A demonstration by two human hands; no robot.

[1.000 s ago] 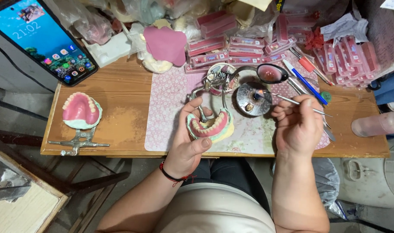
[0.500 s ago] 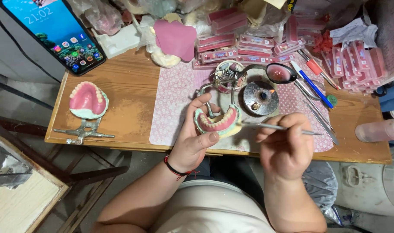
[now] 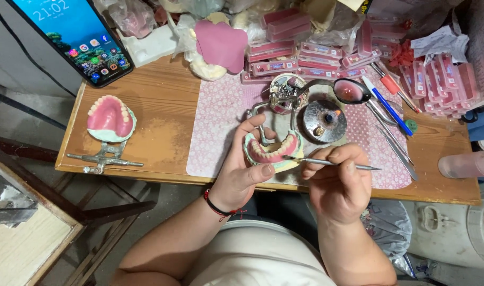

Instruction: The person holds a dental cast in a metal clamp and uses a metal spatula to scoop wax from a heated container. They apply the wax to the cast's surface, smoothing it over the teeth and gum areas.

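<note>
Fingers of the left hand [image 3: 242, 172] curl closed around a denture model [image 3: 274, 152], a pale green base with pink gums and a horseshoe row of white teeth, thumb pressed on its near edge and forefinger arched over its far side. That model sits over the near edge of a pink patterned mat [image 3: 221, 122] on a wooden tabletop [image 3: 162, 106]. Fingers of the right hand [image 3: 340, 182], just right of the model, pinch shut on a thin metal carving tool [image 3: 332, 162] held nearly level; its left tip touches the model's pink gum, its other end pointing away to the right. A black and red cord circles the left wrist. Beyond the model, a small round metal burner [image 3: 324, 121] shows a tiny flame, and just left of that a round dish [image 3: 284, 92] holds small metal bits. Right of the burner lie a blue pen [image 3: 388, 106] and several slim metal instruments [image 3: 398, 148]. Farther back from the model, trays of pink wax teeth cards [image 3: 311, 55] are stacked beside a pink wax sheet [image 3: 222, 45]. Well to the left of the model, a second denture model [image 3: 110, 119] rests on a metal articulator [image 3: 104, 159]. A smartphone [image 3: 75, 34] with a lit screen leans at the tabletop's far left corner. A pale pink bottle [image 3: 467, 164] lies far to the model's right.
</note>
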